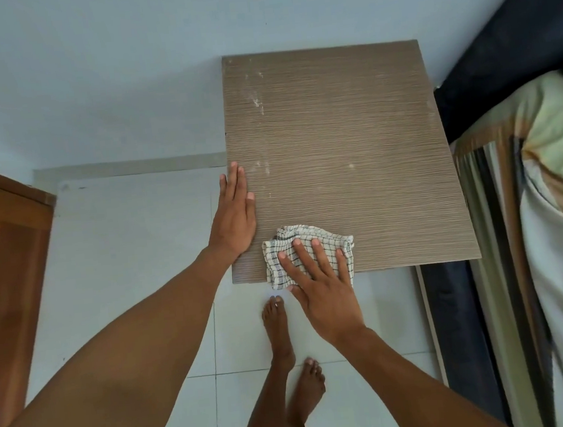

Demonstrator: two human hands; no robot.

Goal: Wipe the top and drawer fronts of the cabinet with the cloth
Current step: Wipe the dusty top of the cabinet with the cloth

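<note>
Looking straight down on the cabinet (353, 154); its brown wood-grain top fills the middle of the view, back edge against the pale wall (122, 73).

The cloth (278, 251), white w/ a dark check, lies bunched at the near-left corner of the top, and its lower edge hangs a bit over the front edge. The R hand (318, 285) presses on it from the near side, palm down, fingers straight and spread wide, fingertips on the fabric (not curled round it, just flat pressure).

The L hand (233, 214) lies flat along the top's left edge, fingers straight and close together, holding nothing, thumb side on the wood. It sits just beside the cloth but apart from it.

Pale smudges (257, 103) mark the far-left part of the top, w/ a few fainter ones nearer the middle.

Below the front edge, two bare feet (277, 330) stand on the white tile floor (123, 263). A wooden door (5, 257) is at far left. On the right, close to the cabinet's side, is a bed (552, 256) w/ a striped sheet, a pillow (556, 118) and a dark headboard (498, 54).
</note>
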